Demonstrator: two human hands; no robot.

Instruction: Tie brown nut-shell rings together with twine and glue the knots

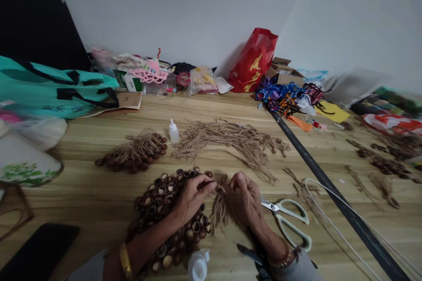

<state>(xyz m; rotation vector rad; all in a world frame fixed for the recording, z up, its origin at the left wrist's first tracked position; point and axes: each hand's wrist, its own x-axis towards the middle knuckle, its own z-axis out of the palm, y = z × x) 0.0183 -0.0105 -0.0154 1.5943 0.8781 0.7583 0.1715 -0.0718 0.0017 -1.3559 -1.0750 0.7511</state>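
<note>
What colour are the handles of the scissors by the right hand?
The scissors handles are off-white with a faint green tint; the head view shows them best.

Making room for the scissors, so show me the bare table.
Bare wood shows left of the brown ring beads, beside the black phone, and below the jute cords, above the scissors. It is crowded around the left hand and right hand.

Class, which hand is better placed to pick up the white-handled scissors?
Probably the right hand: it lies beside the white-handled scissors, while the left hand sits farther off, above the pile of brown nut shells.
</note>
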